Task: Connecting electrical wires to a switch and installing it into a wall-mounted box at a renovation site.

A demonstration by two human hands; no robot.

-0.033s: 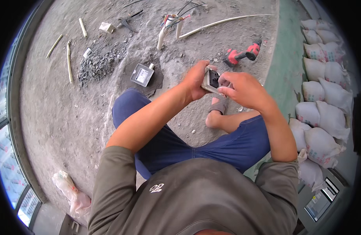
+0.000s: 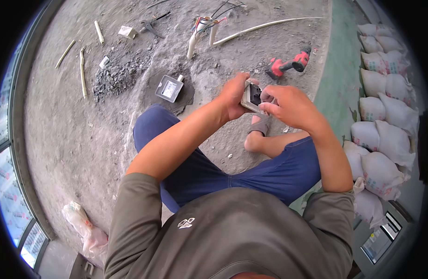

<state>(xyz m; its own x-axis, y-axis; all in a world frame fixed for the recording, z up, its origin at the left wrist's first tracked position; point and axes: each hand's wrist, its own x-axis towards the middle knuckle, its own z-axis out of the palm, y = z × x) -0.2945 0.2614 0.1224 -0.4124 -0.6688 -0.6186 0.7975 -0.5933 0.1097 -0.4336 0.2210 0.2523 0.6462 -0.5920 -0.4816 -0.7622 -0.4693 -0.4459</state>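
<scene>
My left hand (image 2: pixel 234 96) is wrapped round a small pale rectangular box (image 2: pixel 246 105) with ridged sides and a black inside, held in front of my knees. Over its right side, my right hand (image 2: pixel 288 104) has its thumb and fingers drawn together in a pinch. Whatever those fingertips hold, if anything, is too small to make out. Left of my hands, a grey open box (image 2: pixel 169 88) with a white label sits in a hollow in the ground, a short pale pipe stub at its corner.
A red and black cordless drill (image 2: pixel 288 64) lies beyond my right hand. Pale conduits with wires (image 2: pixel 200 35) rise from the ground ahead. Rubble (image 2: pixel 114 79), cut pipes (image 2: pixel 82 74) and a hammer-like tool (image 2: pixel 151 28) lie left. White sacks (image 2: pixel 378 109) line the right wall.
</scene>
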